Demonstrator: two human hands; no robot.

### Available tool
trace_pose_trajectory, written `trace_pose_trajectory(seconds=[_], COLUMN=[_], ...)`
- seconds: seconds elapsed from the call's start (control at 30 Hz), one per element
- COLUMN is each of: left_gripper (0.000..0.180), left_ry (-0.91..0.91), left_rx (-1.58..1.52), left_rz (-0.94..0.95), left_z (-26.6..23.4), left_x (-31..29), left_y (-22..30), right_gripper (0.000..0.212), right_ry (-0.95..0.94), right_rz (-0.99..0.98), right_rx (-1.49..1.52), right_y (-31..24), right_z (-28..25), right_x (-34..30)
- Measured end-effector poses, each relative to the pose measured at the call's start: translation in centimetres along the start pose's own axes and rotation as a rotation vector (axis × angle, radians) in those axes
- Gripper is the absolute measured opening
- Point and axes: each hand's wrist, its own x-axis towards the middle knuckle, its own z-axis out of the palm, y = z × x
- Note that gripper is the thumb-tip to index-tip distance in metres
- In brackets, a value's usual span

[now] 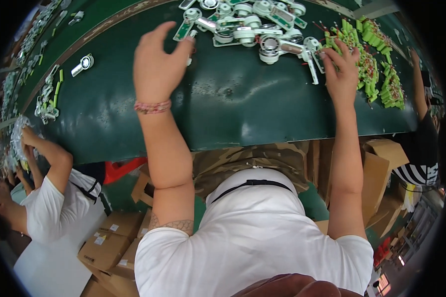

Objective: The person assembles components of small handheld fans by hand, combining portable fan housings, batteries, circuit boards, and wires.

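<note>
My left hand (158, 64) is over the table, thumb and fingers spread wide, with nothing gripped in it. A small white piece partly shows behind its thumb. On the right, my right hand (343, 72) has thumb and forefinger together at the edge of a white part with a round head and slim handle (312, 62). Its other fingers are raised. Between my hands and farther back lies a heap of white round-headed parts (243, 34), some with green circuit boards and silvery discs. Green cylindrical cells with red wires (366, 69) are piled beside my right hand.
A single white-and-silver part (83, 64) and a small group of parts (48, 96) lie left on the dark green table (223, 114). Cardboard boxes (111, 240) stand below. People sit at both sides; one person's arm (54, 153) reaches the table's left end.
</note>
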Motion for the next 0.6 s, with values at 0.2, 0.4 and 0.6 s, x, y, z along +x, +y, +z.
trace_pose_trajectory(seconds=[0.2, 0.4, 0.6], left_gripper=[0.056, 0.036, 0.029], left_ry=[-0.294, -0.069, -0.102], left_rx=[0.114, -0.277, -1.094], left_rz=[-0.034, -0.176, -0.159], left_z=[-0.1, -1.2, -0.3], left_x=[-1.1, -0.3, -1.0], left_y=[0.2, 1.7, 4.5], right_gripper=[0.015, 0.018, 0.018], right_ry=[0.38, 0.387, 0.199], right_rz=[0.519, 0.619, 0.657], right_rx=[0.772, 1.024, 1.368], right_y=[-2.0, -5.8, -7.9], right_z=[-1.0, -3.7, -4.7], right_x=[-0.1, 1.0, -0.6])
